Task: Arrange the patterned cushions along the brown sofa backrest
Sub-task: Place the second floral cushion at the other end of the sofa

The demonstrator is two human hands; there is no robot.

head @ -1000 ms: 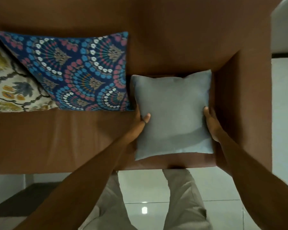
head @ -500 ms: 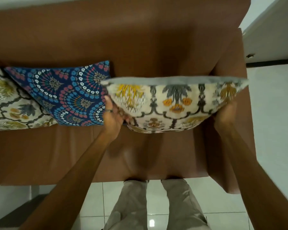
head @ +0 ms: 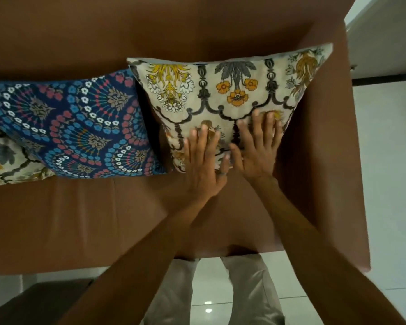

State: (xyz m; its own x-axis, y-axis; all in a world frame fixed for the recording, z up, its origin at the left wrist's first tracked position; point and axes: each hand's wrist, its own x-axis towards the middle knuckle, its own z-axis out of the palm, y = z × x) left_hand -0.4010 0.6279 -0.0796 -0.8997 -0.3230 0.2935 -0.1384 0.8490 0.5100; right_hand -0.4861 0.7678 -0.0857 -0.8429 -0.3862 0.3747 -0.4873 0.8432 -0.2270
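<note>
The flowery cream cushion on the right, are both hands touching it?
Touching. The head view shows the left hand and right hand lying flat, fingers spread, on the flowery cream cushion.

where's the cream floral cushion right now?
Head view, right of centre: the cream floral cushion leans on the brown sofa backrest, between the blue patterned cushion and the armrest, both hands pressed flat on it.

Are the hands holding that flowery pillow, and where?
Not gripped: left hand and right hand press flat, open, on the lower front of the cream floral cushion.
</note>
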